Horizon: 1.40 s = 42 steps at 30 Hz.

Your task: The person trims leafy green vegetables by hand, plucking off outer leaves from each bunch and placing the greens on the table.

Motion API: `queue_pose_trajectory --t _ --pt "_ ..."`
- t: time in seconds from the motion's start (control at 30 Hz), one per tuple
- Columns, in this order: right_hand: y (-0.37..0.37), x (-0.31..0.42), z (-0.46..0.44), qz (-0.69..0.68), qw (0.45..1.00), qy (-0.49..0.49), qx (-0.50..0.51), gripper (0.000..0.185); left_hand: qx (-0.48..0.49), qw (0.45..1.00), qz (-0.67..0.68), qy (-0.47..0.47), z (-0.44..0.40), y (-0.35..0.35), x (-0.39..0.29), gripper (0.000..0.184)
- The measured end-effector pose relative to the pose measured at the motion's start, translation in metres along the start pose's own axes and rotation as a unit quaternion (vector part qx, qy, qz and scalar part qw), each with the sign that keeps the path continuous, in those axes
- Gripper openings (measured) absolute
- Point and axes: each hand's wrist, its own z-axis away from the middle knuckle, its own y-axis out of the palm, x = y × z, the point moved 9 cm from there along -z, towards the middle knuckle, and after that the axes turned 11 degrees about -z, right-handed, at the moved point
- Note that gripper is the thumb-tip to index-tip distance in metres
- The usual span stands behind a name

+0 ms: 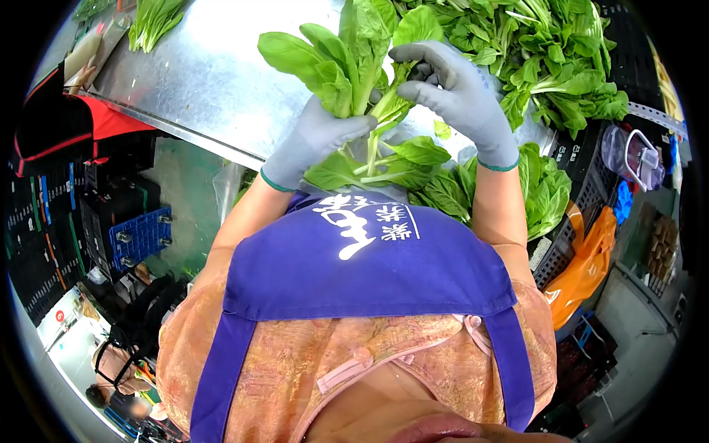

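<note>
My left hand (321, 133), in a grey glove with a green cuff, is closed round the lower stems of a leafy green vegetable (354, 66) above the table's near edge. Its broad leaves fan upward and away from me. At the right side of those leaves is my gloved right hand (461, 92), its thumb and forefinger apart and the other fingers curled. A leaf shows behind the gap between them. Below my hands, loose leaves with pale stems (413, 155) lie close to my purple apron (369, 273).
A metal table (214, 66) stretches ahead. It bears a big heap of greens (546, 52) at right and a small bunch (155, 22) far left. More greens (543, 188) sit by my right forearm, near black crates (583, 184) and an orange bag (587, 258). A person (122, 369) is at lower left.
</note>
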Motion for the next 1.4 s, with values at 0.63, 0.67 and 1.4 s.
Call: queue_pose_trajectory --t 0.63,0.67,1.4 --pt "-0.086 -0.05 0.052 -0.11 0.95 0.095 -0.275 0.031 -0.032 0.987 -0.091 0.13 0.004 -0.03 -0.005 0.024" --pt "-0.07 -0.058 0.05 0.102 0.971 0.052 -0.212 0.035 -0.042 0.997 0.015 0.056 -0.002 -0.033 0.003 0.023" --pt "0.05 -0.07 0.031 -0.306 0.943 0.07 -0.113 0.05 -0.031 0.984 0.174 0.029 -0.009 -0.009 0.02 0.027"
